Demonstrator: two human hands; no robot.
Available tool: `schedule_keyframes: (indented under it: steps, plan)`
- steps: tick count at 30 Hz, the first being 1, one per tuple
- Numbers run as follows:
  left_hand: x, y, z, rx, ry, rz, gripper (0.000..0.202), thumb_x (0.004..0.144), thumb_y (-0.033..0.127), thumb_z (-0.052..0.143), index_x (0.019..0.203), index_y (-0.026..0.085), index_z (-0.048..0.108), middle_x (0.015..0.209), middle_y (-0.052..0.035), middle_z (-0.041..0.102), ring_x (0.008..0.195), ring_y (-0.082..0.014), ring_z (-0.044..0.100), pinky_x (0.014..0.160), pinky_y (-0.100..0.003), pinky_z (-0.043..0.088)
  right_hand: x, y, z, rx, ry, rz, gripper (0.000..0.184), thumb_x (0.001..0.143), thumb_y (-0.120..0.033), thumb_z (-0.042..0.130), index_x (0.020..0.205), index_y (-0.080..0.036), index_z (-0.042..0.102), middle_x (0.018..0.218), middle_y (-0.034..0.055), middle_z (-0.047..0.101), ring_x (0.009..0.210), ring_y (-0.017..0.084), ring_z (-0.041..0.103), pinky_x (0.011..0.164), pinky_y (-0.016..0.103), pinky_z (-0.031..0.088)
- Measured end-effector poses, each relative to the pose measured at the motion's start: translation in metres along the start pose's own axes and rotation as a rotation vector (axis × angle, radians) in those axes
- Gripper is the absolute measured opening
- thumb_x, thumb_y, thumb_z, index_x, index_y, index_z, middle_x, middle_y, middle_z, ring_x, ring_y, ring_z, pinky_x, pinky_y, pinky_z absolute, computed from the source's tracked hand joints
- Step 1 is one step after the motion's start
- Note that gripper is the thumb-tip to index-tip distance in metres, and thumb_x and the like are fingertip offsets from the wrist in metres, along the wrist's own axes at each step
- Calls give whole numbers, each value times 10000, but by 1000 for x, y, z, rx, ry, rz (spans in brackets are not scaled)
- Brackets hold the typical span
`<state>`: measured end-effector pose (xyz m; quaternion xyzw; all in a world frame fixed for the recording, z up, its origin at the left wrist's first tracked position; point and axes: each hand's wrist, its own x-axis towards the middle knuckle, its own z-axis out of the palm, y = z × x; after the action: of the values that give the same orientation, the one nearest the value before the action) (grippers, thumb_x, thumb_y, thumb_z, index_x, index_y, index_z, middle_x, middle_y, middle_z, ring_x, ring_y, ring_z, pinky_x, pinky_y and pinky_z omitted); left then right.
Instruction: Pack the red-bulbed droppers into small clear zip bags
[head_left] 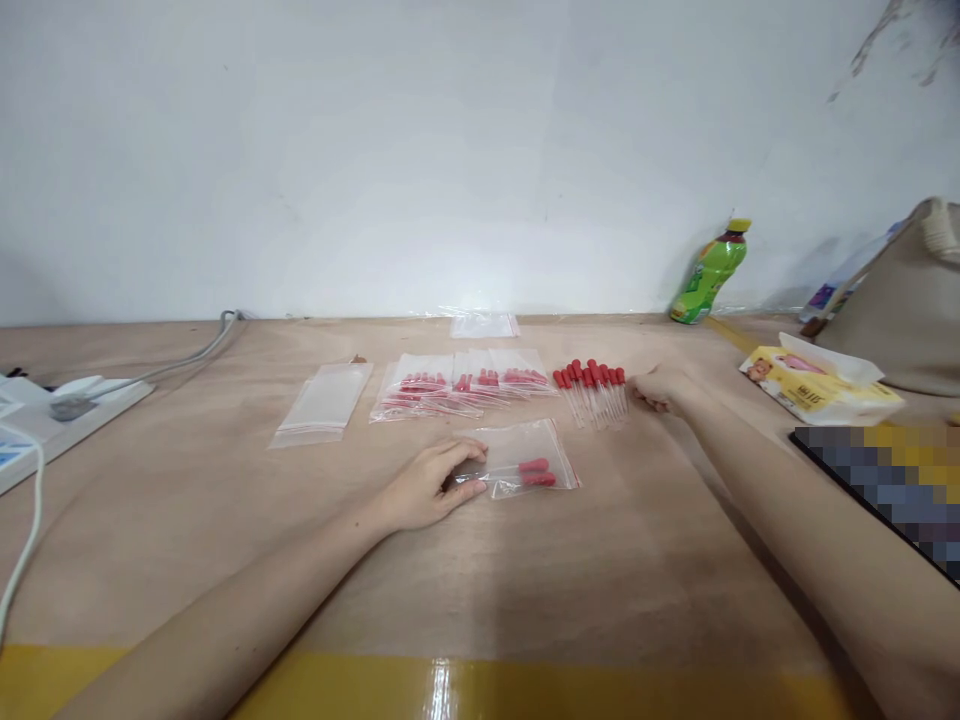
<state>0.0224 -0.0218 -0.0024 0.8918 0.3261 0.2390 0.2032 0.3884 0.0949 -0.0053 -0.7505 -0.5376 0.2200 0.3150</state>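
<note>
My left hand [435,487] has its thumb and fingers closed around the left end of a clear zip bag [510,445], which lies flat. Inside that bag are two glass droppers with red rubber bulbs [536,472]. At the right edge of a pile of loose droppers [592,385] rests my right hand [660,388], its fingers curled in and its fingertips beside the red bulbs. Whatever those fingers hold, if anything, is hidden. Behind the left hand lie several filled bags of droppers [465,385], overlapping in a row. A stack of flat zip bags [322,403] sits to their left.
Another flat bag [484,325] lies against the wall. To the right are a green bottle [711,272] with a yellow cap, a tissue pack [817,385], a beige bag [892,310] and a dark-edged, pixelated object [885,490]. A power strip [75,415] with cables lies left.
</note>
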Motion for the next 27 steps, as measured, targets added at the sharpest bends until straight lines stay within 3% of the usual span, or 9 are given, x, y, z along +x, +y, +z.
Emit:
schedule_keyframes:
  steps: [4,9,13,16,19,22,27]
  plan:
    - [0,0,0,9,-10,-7,241,863,293,510,1088,206,508,1154,-64,540,1067,-185,511,907,-333,423,-6,-7,-5,-132,-84,159,303,638,-282,619,401,-182,458,308,19,394,327,132,389,332,247,263]
    - [0,-1,1,4,-1,1,242,862,292,513,1084,198,515,1148,-67,544,1073,-183,509,917,-331,419,-8,-16,-3,-404,-93,139,240,682,-300,581,494,-158,540,397,56,476,429,169,491,407,270,342]
    - [0,-1,0,-5,-5,-4,246,861,297,514,1084,195,517,1156,-70,543,1074,-188,512,922,-336,419,-5,-16,-4,-431,-55,116,123,690,-230,563,701,-114,603,478,60,513,489,179,516,435,269,362]
    - [0,-1,1,-5,-10,-6,244,862,300,512,1082,195,519,1156,-70,545,1070,-188,516,921,-338,421,-13,-14,-9,-214,68,78,362,687,-200,558,1014,-46,539,546,44,523,482,164,498,422,258,361]
    - [0,-1,1,3,-4,4,248,861,299,514,1087,197,518,1152,-68,548,1076,-189,511,918,-335,424,-37,-16,-5,221,81,-63,645,698,-172,512,1285,-79,263,564,-29,478,419,125,450,384,235,366]
    - [0,-1,0,12,-1,6,254,860,297,513,1096,201,515,1155,-65,548,1077,-191,510,915,-342,425,-75,-22,11,537,-60,-143,717,690,-203,508,1308,-164,147,582,-64,436,396,114,451,335,220,374]
    - [0,-1,-1,33,-16,-11,274,865,300,504,1123,208,505,1168,-60,550,1082,-197,512,921,-349,421,-116,-30,45,782,-37,-188,559,668,-256,562,1127,-237,243,738,-52,476,498,103,562,447,239,501]
